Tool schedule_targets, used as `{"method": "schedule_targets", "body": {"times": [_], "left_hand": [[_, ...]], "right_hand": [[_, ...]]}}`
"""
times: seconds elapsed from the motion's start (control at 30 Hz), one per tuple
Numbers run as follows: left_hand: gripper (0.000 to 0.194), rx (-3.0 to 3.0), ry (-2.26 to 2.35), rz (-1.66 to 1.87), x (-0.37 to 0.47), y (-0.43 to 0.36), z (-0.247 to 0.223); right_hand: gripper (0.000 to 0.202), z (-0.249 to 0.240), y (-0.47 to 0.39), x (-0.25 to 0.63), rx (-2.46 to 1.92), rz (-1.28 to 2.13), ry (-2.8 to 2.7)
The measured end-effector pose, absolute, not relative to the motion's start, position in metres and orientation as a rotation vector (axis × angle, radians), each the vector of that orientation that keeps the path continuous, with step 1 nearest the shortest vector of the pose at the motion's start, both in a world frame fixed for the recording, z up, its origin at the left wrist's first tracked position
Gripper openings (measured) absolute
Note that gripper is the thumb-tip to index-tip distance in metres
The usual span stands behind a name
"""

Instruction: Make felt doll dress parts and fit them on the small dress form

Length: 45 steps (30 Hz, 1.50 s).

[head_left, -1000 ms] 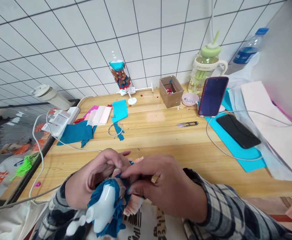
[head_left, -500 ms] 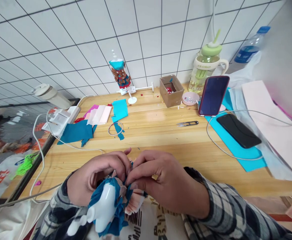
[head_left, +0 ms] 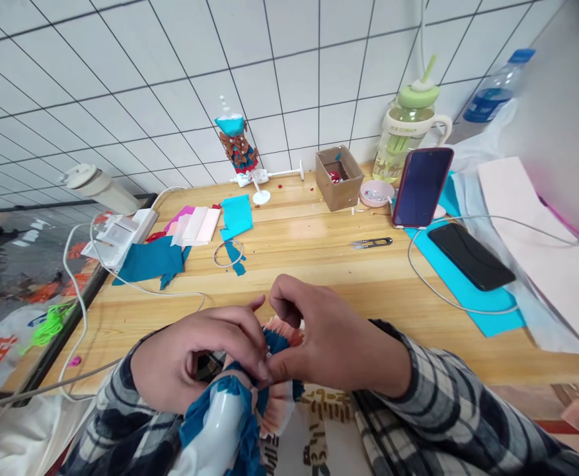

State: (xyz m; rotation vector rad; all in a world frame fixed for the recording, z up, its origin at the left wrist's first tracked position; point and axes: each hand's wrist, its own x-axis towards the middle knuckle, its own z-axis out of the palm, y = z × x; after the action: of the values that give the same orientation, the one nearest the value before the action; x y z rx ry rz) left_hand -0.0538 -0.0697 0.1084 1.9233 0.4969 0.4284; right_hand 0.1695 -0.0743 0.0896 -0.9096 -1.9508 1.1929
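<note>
White figure (head_left: 220, 420) beneath left hand (head_left: 199, 357), gripped — right hand (head_left: 334, 340) beside it, thumb and forefinger parted.

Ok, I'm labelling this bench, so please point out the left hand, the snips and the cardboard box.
Left hand (head_left: 183, 344): head view, middle of the hand.
Snips (head_left: 369, 244): head view, blade end of the handle.
Cardboard box (head_left: 347, 194): head view, front wall.

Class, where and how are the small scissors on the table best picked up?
Probably by the black handle, from the near right side: the scissors lie flat, blades pointing left, and the upright phone stands beyond the handle's right end.
</note>
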Motion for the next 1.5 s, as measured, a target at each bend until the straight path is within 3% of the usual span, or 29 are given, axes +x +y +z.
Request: {"method": "schedule_targets", "body": {"times": [0.17,0.27,0.37,0.5,0.63,0.97,1.4,1.5], "left_hand": [[0.019,2.044,0.729,0.478,-0.051,-0.064,0.115],[0.019,2.075,0.827,0.536,-0.052,-0.061,0.112],[0.025,2.110,1.017,0.664,-0.053,-0.060,0.109],[0.040,1.858,1.310,0.859,-0.042,-0.061,0.113],[0.039,1.746,1.331,0.937,-0.027,-0.062,0.118],[0.035,1.810,1.442,0.988,-0.028,-0.066,0.102],[0.054,1.840,1.481,1.067,-0.020,-0.064,0.094],[0.046,1.852,1.456,1.117,-0.019,-0.065,0.094]], "right_hand": [[0.031,0.086,-0.077,0.171,-0.873,0.691,-1.971],[0.022,0.084,-0.080,0.172,-0.855,0.558,-1.946],[0.007,0.088,-0.081,0.177,-0.830,0.568,-1.841],[0.014,0.092,-0.081,0.178,-0.826,0.500,-1.780],[0.027,0.087,-0.080,0.167,-0.888,0.501,-1.782],[0.019,0.081,-0.082,0.161,-0.937,0.547,-1.622],[0.005,0.079,-0.076,0.158,-0.932,0.628,-1.640],[0.007,0.079,-0.076,0.162,-0.915,0.625,-1.625]]}}
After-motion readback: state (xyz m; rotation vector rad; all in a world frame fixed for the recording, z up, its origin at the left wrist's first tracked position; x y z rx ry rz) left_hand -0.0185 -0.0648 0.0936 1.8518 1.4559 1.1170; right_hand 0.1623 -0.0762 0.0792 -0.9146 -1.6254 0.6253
